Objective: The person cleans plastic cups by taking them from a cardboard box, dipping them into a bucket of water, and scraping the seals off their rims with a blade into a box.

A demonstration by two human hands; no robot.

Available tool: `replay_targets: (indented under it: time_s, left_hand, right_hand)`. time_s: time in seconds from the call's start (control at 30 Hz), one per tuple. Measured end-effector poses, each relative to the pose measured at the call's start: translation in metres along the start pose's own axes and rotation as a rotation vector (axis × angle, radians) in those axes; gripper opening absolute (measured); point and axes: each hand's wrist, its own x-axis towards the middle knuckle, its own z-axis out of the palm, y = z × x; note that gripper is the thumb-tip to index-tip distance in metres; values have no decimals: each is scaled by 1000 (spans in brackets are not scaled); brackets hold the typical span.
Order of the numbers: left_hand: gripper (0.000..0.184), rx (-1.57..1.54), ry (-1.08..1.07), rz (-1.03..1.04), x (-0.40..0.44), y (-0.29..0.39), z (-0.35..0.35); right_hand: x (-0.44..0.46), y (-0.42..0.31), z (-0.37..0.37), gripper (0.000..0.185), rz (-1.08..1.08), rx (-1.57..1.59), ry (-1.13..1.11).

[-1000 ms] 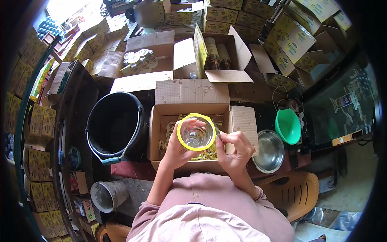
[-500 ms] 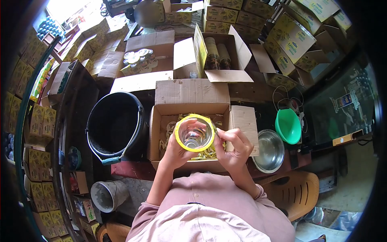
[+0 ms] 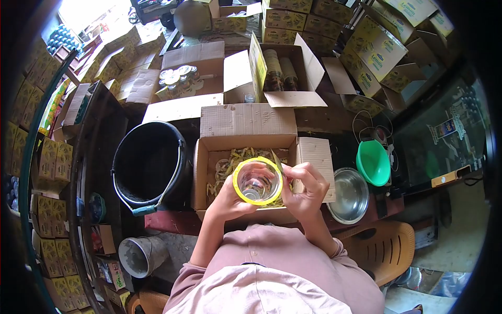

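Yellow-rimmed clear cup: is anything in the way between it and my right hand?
Only a thin pointed piece, held in the right hand, at the right side of the yellow-rimmed clear cup; strip or blade, I cannot tell. Nothing else visible stands between them.

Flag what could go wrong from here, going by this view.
- Slip: the left hand alone seems to support the clear container; it might drop into the open carton.
- Tilt: a tug by the right hand at the yellow rim could tip it.
- Knock: the metal bowl sits near the right forearm.
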Motion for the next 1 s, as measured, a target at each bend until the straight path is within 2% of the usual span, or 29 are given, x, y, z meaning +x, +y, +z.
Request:
replay_targets:
  time_s: [0.27, 0.37, 0.4, 0.53, 0.73, 1.0]
  left_hand:
    - [62, -165, -91, -108, 1, -2, 0]
    - [67, -370, -10, -117, -2, -13, 2]
    - [77, -317, 10, -103, -2, -13, 2]
    - [78, -337, 57, -77, -3, -17, 1]
    - [74, -317, 20, -35, -4, -19, -3]
    - [66, -221, -20, -87, -6, -12, 0]
  right_hand:
    - [1, 1, 0, 24, 35, 57, -6]
    - [-1, -1, 3, 21, 87, 135, 46]
    - [-1, -2, 3, 21, 76, 114, 55]
    - [-7, -8, 1, 19, 44, 12, 71]
    - [-12, -9, 5, 19, 11, -7, 88]
    - [-11, -10, 5, 19, -26, -65, 100]
